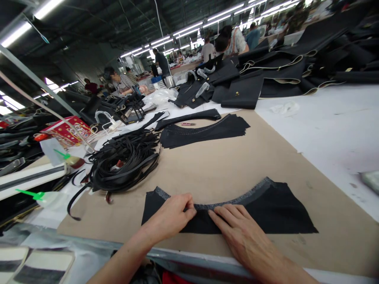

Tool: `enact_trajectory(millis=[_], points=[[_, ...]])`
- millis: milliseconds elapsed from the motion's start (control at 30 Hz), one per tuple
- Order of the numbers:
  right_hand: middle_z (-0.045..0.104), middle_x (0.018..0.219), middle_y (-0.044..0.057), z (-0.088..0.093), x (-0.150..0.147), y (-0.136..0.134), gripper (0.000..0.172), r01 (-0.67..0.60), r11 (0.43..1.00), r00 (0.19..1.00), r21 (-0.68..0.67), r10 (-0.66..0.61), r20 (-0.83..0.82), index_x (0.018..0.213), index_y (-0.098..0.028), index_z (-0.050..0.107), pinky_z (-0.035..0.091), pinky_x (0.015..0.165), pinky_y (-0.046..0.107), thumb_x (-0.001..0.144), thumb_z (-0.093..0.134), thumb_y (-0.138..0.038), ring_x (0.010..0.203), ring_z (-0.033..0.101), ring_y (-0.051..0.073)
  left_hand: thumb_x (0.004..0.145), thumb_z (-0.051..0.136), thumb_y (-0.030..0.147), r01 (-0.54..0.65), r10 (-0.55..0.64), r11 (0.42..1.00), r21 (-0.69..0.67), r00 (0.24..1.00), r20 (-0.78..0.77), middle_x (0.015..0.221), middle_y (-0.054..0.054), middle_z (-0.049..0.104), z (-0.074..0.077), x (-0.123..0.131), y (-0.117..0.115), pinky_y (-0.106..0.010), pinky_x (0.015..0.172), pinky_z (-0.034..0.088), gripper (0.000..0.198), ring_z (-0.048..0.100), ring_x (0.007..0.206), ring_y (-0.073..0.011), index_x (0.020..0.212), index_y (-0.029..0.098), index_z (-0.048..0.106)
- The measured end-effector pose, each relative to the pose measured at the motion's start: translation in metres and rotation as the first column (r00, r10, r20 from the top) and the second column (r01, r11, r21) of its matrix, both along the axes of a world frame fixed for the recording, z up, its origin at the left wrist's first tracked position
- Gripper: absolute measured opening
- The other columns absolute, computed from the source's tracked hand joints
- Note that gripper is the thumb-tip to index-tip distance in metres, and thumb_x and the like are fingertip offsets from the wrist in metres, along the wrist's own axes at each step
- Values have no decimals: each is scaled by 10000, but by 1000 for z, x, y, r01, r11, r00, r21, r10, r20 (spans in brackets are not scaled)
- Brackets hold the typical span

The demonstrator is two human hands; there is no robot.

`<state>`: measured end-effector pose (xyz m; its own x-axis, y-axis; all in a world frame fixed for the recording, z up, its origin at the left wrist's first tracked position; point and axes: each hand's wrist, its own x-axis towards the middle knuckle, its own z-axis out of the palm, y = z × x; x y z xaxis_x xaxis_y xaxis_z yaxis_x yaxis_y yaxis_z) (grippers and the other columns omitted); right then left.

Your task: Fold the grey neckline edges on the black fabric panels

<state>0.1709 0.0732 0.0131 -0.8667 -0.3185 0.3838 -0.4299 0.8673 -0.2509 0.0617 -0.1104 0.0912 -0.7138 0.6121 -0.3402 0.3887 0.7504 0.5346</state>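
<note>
A black fabric piece (281, 209) with a curved upper edge lies near the front of the tan board. A grey speckled strip (248, 195) runs along that curve. My left hand (174, 215) is closed, thumb and forefinger pinching the curved edge close to its middle. Just to the right, my right hand (242, 228) rests with outstretched fingers on the same piece, fingertips at the strip. Farther back lies a stack of black curved pieces (204, 136), and a small pink tool (188, 124) sits by its upper edge.
A coil of black straps (124, 161) lies on the left of the tan board (231, 161). Beyond it are a glue bottle with a green nozzle (44, 197) and a red patterned box (69, 130). Black bag panels (242, 88) are heaped at the back. Several people work farther off.
</note>
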Motion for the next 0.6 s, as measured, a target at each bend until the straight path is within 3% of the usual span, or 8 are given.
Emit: enact_trajectory(millis=[167,267,400,600], points=[[626,1028,50,1,2,2,335,19,1000,1000,-17,-19,-4,1118,-171,576,405,844,395,826,495,-29,906,536,214,822,497,296,46,-46,999,6,992,116,772,19,613,13,2,6,-231,649,363,139,530,742,-137,741,185,519],[641,1044,48,-3,5,3,378,53,999,997,9,-52,-58,1142,-167,574,386,867,409,811,475,-13,927,543,215,831,494,293,59,-57,998,-32,996,64,781,18,629,16,3,10,-233,648,359,136,539,741,-139,750,189,527],[646,1120,65,-10,11,6,430,149,987,979,57,-139,-148,1181,-137,572,352,933,448,784,463,-11,1022,533,235,824,489,237,11,-26,988,-155,995,-96,734,14,638,10,4,10,-240,625,343,112,561,717,-153,746,204,562],[646,1124,118,-9,14,13,432,223,963,966,150,-196,-171,1145,-86,607,369,935,464,750,448,-15,1027,535,256,818,501,249,-49,31,987,-154,993,-118,671,11,638,-3,1,5,-237,625,362,141,580,689,-164,753,216,622]])
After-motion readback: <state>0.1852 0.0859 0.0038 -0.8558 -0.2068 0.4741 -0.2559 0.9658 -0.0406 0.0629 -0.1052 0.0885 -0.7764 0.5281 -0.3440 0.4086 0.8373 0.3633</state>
